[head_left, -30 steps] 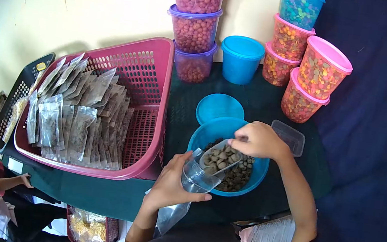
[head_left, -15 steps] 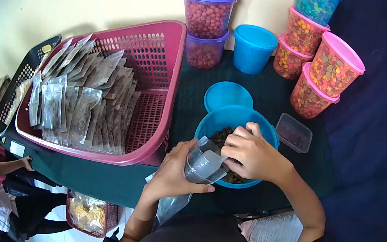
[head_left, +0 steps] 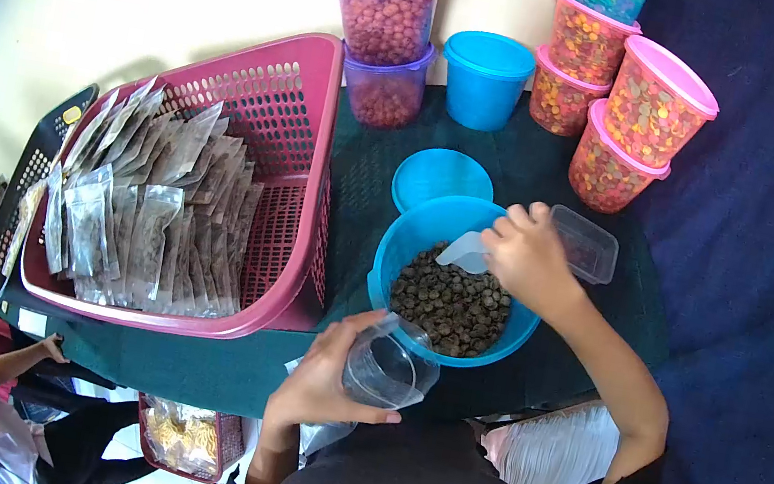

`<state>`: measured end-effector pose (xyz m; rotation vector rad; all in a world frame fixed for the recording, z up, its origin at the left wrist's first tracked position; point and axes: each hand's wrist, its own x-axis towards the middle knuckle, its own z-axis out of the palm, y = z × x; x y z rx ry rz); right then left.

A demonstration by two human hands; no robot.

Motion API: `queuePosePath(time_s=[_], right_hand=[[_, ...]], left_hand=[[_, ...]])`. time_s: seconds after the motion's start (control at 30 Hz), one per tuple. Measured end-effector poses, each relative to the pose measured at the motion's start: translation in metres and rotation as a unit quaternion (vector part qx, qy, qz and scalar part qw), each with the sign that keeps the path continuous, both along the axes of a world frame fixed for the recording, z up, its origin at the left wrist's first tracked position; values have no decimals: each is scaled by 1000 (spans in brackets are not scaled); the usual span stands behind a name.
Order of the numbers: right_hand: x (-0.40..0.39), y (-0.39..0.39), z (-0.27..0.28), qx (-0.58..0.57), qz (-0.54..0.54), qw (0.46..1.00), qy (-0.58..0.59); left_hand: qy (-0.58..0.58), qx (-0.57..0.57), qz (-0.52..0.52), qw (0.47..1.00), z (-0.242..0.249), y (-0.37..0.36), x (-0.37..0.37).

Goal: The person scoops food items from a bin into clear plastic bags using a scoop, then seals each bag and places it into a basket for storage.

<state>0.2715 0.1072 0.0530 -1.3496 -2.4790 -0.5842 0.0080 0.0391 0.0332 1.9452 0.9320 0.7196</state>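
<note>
My left hand (head_left: 323, 374) grips a clear plastic bag (head_left: 390, 372), its mouth held wide and round in front of the blue tub. Inside the tub (head_left: 382, 267) lie many small dark brown, rounded pieces (head_left: 449, 311). Over the tub's right side, my right hand (head_left: 531, 257) is closed on a translucent white scoop (head_left: 466, 253), whose tip points left and rests at the pieces. A round blue lid (head_left: 442, 182) lies just behind the tub. To the right of my right hand sits a clear rectangular container (head_left: 585, 243).
On the left stands a pink basket (head_left: 306, 199) with rows of filled bags (head_left: 157, 226). Stacked tubs (head_left: 393, 25), a closed blue tub (head_left: 485, 80) and pink-lidded tubs (head_left: 657, 102) line the back. Another person's hand (head_left: 53, 348) shows at lower left.
My right hand has moved from the bag's mouth to the right, and the scoop has gone from inside the bag to the tub. The view has shifted slightly.
</note>
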Motion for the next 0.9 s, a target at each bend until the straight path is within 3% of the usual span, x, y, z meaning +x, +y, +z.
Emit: queuePosePath(time_s=[0.1, 0.17, 0.43, 0.63, 0.7, 0.83, 0.9], right_hand=[[-5, 16, -36, 22, 0, 996, -88], [-13, 17, -50, 20, -55, 986, -153], [-18, 6, -46, 61, -72, 985, -148], [-26, 3, -38, -33, -181, 948, -260], [-28, 6, -35, -159, -211, 909, -321], [-14, 12, -29, -149, -206, 927, -276], [-5, 12, -17, -216, -191, 935, -207]], left_hand=[[38, 1, -20, 999, -3, -1, 5], [52, 9, -12, 999, -3, -2, 6], [102, 3, -16, 995, 5, -1, 8], [101, 16, -10, 995, 3, 2, 11], [93, 35, -10, 995, 1, 2, 12], [89, 19, -5, 996, 1, 1, 12], [93, 19, -7, 995, 3, 1, 12]])
